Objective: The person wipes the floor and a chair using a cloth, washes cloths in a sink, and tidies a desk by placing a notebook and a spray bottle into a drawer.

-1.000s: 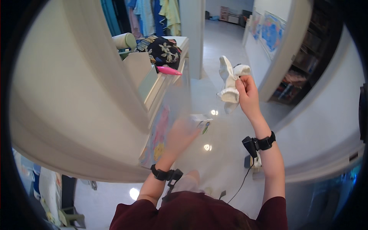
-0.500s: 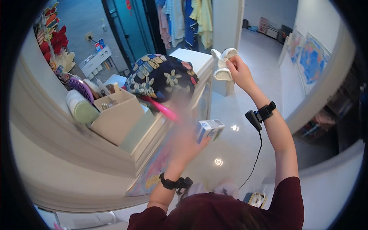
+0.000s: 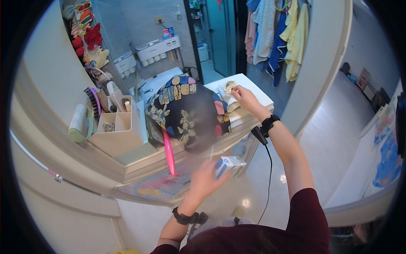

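Note:
My left hand [image 3: 205, 178], partly smeared by motion, grips a small blue-and-white box [image 3: 231, 164] in front of the cabinet. My right hand [image 3: 246, 100] pinches a soft cream fabric band with rounded loops [image 3: 229, 91], over the white cabinet top [image 3: 259, 94]. Between my hands and the back of the cabinet sits a dark, puffy cloth item with flower patterns [image 3: 175, 108]; a blurred patch hides part of it. A bright pink handle [image 3: 169, 154] sticks out from beside it, over the cabinet's front edge.
At left on the cabinet stand a beige organizer [image 3: 116, 133], a purple hairbrush [image 3: 92, 101] and a white-and-green roll-shaped thing [image 3: 79, 122]. Towels [image 3: 296, 46] hang behind, right of a dark-framed door [image 3: 224, 42]. A black cable [image 3: 270, 182] hangs from my right wrist.
My view has turned rightward-to-left, toward the cabinet. My right hand has brought the cream band from beyond the cabinet's side to over its white top. The box stays in my left hand.

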Tool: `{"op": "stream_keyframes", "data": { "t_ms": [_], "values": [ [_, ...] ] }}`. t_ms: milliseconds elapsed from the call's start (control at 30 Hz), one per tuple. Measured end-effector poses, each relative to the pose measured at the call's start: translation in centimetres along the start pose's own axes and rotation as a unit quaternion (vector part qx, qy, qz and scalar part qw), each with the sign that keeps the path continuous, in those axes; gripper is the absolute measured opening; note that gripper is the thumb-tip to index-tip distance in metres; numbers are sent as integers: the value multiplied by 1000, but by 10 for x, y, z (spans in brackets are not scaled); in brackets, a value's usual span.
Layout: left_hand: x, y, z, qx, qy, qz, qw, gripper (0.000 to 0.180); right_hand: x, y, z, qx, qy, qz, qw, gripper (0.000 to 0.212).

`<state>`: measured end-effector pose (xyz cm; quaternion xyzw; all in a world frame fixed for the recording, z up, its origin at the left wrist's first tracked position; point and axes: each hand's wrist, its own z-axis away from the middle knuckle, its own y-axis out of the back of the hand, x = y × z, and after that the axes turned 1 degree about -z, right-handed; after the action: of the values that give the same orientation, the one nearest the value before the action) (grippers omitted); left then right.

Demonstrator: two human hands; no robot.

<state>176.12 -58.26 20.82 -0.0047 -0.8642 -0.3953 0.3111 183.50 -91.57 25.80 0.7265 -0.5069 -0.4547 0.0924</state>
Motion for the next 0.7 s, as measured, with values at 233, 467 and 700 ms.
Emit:
{"op": "stream_keyframes", "data": {
  "t_ms": [233, 467, 700],
  "values": [
    [6, -13, -24, 32, 57, -21, 998, 45, 36, 33, -48, 60, -35, 38, 997, 19],
    [2, -27, -44, 1, 39, -26, 999, 46, 86, 26, -45, -22, -48, 66, 996, 24],
    [-11, -25, -57, -59, -14, 49, 997, 46, 40, 70, 22, 95, -148, -108, 978, 23]
  ]
}}
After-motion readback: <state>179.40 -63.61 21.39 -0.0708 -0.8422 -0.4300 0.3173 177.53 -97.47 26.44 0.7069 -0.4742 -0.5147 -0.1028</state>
